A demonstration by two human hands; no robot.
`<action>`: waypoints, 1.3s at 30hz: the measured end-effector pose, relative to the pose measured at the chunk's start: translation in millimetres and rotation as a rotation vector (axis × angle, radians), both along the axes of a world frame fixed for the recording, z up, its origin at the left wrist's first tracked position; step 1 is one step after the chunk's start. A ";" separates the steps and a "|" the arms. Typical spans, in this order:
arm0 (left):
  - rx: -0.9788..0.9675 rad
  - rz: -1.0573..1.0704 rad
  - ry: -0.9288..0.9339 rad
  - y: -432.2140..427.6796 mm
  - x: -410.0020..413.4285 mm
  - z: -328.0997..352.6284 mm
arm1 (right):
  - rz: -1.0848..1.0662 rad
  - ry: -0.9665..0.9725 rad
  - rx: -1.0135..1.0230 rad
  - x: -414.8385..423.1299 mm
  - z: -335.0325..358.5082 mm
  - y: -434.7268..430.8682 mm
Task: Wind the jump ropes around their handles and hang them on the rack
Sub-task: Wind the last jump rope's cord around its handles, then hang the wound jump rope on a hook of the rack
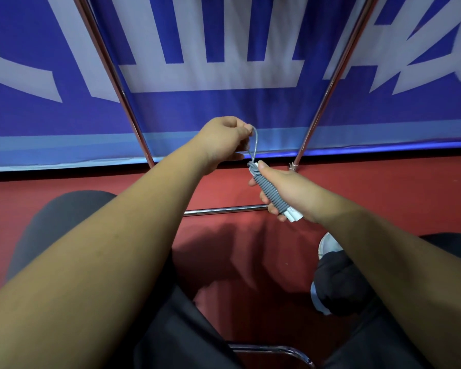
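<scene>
A grey jump rope [270, 191] is wound in tight coils around its white handles [294, 216], whose ends stick out below the coils. My right hand [285, 193] grips this bundle, thumb on top near its upper end. A short loop of the rope [254, 145] rises from the top of the bundle, and my left hand [225, 139] pinches that loop between its fingertips, just above and left of the bundle. The rack's metal poles [112, 73] slant upward on both sides of my hands.
A blue banner with white characters [224, 62] stands behind the rack. The rack's right pole [330, 86] and a low horizontal bar [224, 210] sit over the red floor [383, 195]. My dark trousers and a white shoe [329, 246] fill the foreground, above a chair frame [277, 351].
</scene>
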State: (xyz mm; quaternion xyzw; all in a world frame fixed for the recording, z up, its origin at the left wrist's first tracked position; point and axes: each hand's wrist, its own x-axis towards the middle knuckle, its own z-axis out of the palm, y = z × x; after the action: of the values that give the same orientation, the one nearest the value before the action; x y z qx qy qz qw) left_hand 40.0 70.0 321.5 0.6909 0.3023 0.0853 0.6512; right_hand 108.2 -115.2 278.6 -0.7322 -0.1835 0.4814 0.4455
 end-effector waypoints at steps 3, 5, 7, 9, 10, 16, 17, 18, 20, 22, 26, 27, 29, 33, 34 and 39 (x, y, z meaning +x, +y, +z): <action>0.016 0.012 -0.091 0.5 -0.5 2.4 | -0.014 0.009 0.038 -2.4 1.2 1.7; 0.024 0.025 -0.126 0.9 -1.3 8.0 | -0.002 0.043 0.067 -4.4 3.8 4.3; 0.054 0.018 -0.120 0.4 -4.0 11.7 | 0.021 0.079 0.067 -7.4 4.8 6.1; 0.080 -0.003 -0.113 -1.8 -6.6 14.6 | 0.015 0.126 0.057 -9.5 5.7 8.1; 0.078 -0.007 -0.116 -4.2 -8.5 16.0 | 0.013 0.125 0.052 -10.7 6.6 8.2; 0.095 -0.020 -0.162 -22.8 -25.7 28.1 | -0.155 0.008 0.077 -17.7 26.9 9.7; 0.118 -0.029 -0.171 -24.1 -29.5 31.1 | -0.150 -0.090 0.078 -17.6 31.9 8.4; 0.140 -0.036 -0.181 -25.0 -33.3 35.0 | -0.145 -0.184 0.090 -18.3 38.2 7.4; 0.176 -0.043 -0.197 -26.0 -40.5 45.0 | -0.173 -0.314 0.161 -22.0 58.3 5.8; 0.208 -0.054 -0.207 -26.8 -48.8 57.7 | -0.223 -0.399 0.255 -23.6 77.9 7.2; 0.279 -0.037 -0.225 -24.3 -62.2 92.5 | -0.192 -0.563 0.262 -25.5 117.2 13.6; 0.287 -0.023 -0.231 -23.4 -65.9 101.7 | -0.193 -0.572 0.267 -26.6 126.0 15.4; 0.301 -0.001 -0.246 -19.4 -71.2 120.5 | -0.198 -0.558 0.300 -29.1 146.1 21.4; 0.325 0.017 -0.287 -9.1 -86.0 159.8 | -0.172 -0.567 0.388 -37.4 192.9 37.8; 0.322 0.013 -0.290 -7.0 -89.3 168.3 | -0.173 -0.564 0.406 -39.3 205.5 41.3; 0.273 0.050 -0.366 0.5 -97.6 199.3 | -0.182 -0.550 0.469 -45.1 258.0 55.1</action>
State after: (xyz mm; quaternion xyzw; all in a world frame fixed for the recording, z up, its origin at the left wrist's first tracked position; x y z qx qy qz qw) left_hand -57.5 70.5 520.7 0.7378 0.1818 0.2653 0.5935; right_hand 63.0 -60.1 536.6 -0.7255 -0.3357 0.1697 0.5763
